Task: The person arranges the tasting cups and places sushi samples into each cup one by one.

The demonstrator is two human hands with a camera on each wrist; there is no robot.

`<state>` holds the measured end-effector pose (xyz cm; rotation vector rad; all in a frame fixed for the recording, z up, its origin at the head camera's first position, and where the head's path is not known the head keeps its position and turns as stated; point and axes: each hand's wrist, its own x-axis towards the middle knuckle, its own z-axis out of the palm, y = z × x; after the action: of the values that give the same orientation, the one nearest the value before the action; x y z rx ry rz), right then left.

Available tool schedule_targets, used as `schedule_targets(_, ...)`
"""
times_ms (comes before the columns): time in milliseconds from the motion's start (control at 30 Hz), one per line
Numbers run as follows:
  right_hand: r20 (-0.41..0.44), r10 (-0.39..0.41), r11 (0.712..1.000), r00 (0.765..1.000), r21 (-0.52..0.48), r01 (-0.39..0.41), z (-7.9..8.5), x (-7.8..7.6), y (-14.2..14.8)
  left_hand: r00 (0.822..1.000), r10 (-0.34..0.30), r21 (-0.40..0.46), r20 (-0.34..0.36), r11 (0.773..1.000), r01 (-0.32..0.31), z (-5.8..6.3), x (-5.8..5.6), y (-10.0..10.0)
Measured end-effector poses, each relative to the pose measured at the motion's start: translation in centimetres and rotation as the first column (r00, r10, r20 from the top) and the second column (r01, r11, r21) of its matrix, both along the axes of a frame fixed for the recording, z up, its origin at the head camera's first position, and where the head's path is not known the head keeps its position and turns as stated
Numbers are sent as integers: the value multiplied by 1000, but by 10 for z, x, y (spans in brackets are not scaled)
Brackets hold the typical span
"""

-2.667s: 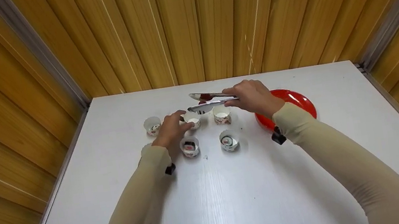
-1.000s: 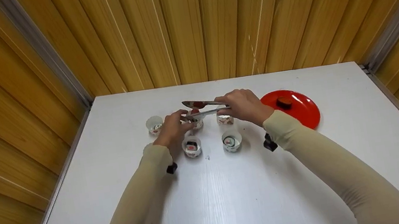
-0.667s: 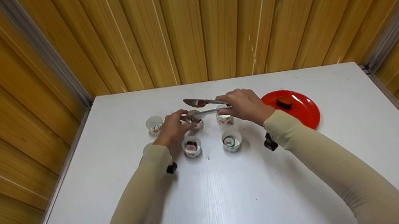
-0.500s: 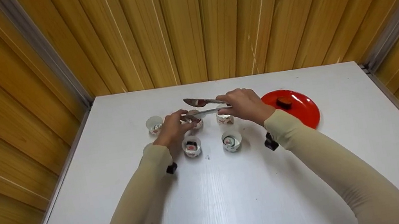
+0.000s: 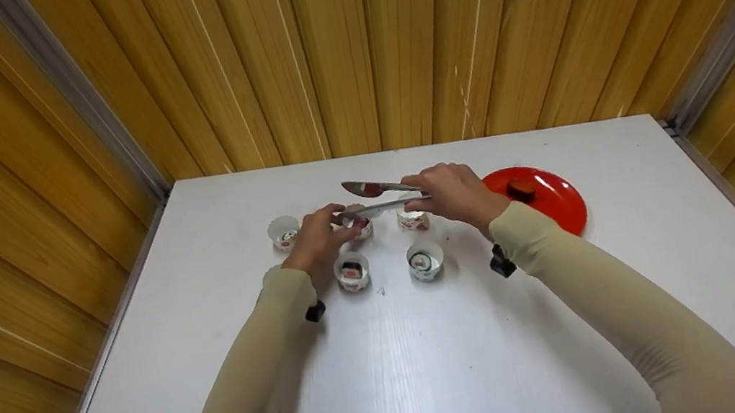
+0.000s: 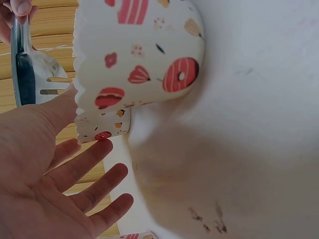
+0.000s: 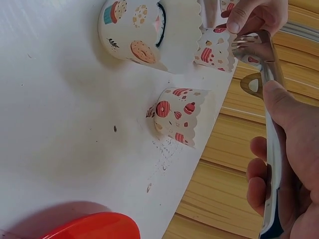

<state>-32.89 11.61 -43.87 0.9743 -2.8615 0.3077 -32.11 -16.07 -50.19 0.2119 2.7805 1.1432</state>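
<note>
My left hand pinches the rim of a patterned paper baking cup in the back row, thumb on the near side; in the left wrist view its other fingers spread out. A dark red piece lies inside that cup. My right hand grips metal serving tongs, whose slotted end sits right at the cup's rim. The tongs' two arms stand apart, with nothing between their ends. A red patch, like a reflection, shows on the upper arm.
More paper cups stand around: back left, back right, front middle with a sushi-like piece, front right with a roll slice. One is partly hidden by the left sleeve. A red plate bears one brownish piece.
The tongs moved left and down to the back middle cup. The reddish piece they held now lies in it, and their arms have spread. The left hand stays at that cup.
</note>
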Motion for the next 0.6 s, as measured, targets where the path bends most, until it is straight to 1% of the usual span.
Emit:
schedule_targets(133, 47, -17, 1000, 999, 8, 16, 2, 0, 4, 1000, 6, -10, 20, 1000, -6, 1, -1, 1)
schedule_targets(233, 63, -25, 1000, 998, 9, 24, 5, 0, 7, 999, 12, -14, 39, 1000, -12, 2, -1, 2)
schedule_targets(400, 42, -25, 1000, 999, -11, 25, 8, 0, 16, 996, 32, -25, 79, 999, -30, 5, 0, 1)
schedule_targets(600, 35, -40, 999, 999, -35, 41, 9, -1, 32, 996, 25, -48, 83, 999, -21, 8, 0, -1)
